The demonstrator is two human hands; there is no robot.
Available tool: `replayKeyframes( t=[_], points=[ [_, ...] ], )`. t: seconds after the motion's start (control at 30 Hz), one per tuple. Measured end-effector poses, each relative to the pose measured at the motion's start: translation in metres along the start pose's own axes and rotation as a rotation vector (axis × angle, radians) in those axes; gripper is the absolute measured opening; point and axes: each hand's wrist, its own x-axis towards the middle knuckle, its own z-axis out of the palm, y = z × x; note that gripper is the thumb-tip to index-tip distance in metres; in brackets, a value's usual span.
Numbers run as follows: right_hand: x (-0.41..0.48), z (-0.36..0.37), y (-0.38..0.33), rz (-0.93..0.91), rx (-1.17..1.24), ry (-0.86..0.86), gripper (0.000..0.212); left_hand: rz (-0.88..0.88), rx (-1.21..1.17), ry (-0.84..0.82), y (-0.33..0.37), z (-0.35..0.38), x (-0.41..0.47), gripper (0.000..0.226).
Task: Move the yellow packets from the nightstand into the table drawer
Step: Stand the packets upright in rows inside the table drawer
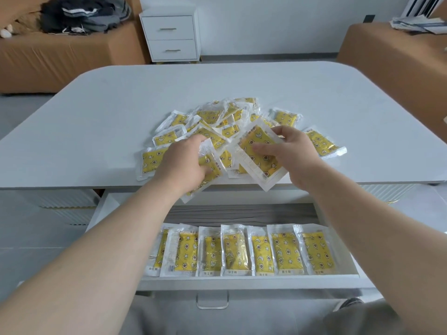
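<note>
A loose pile of yellow packets (225, 119) in clear wrappers lies on the white table (96, 117), near its front edge. My left hand (181, 163) grips one packet (208, 175) that tilts down over the table's edge. My right hand (290, 151) pinches another packet (258, 155), held up above the pile. Below the table the drawer (242, 282) is pulled out toward me. Inside it, several yellow packets (235, 250) lie side by side in a row along the front.
A white two-drawer nightstand (170, 35) stands against the far wall, nothing on its top. Brown beds flank it, the left bed (60, 54) with dark clothes, the right bed (399, 56) with papers. The drawer's rear strip (242, 213) shows grey lining.
</note>
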Motion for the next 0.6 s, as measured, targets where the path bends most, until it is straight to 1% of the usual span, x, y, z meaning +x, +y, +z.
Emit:
replayKeyframes(
  t=[0.07,0.17,0.23,0.37,0.5,0.6],
  points=[
    [-0.002,-0.007,0.002,-0.003,0.03,-0.052,0.026,0.002,-0.071,0.026,0.002,-0.001,-0.002,0.058],
    [-0.007,-0.02,0.005,0.007,0.05,-0.136,0.028,0.023,-0.138,0.016,0.007,-0.002,-0.009,0.045],
    [-0.011,-0.027,0.008,0.008,0.015,-0.187,0.032,0.058,-0.148,-0.008,0.011,-0.001,-0.018,0.045],
    [-0.017,-0.042,0.02,0.011,-0.011,-0.219,0.04,0.136,-0.153,-0.045,0.02,0.005,-0.034,0.048],
    [-0.022,-0.061,0.027,0.1,-0.211,-0.364,0.041,0.152,-0.203,-0.1,0.032,0.01,-0.044,0.042],
    [-0.026,-0.075,0.034,0.206,-0.463,-0.459,0.043,0.137,-0.245,-0.168,0.04,0.018,-0.049,0.037]
  ],
)
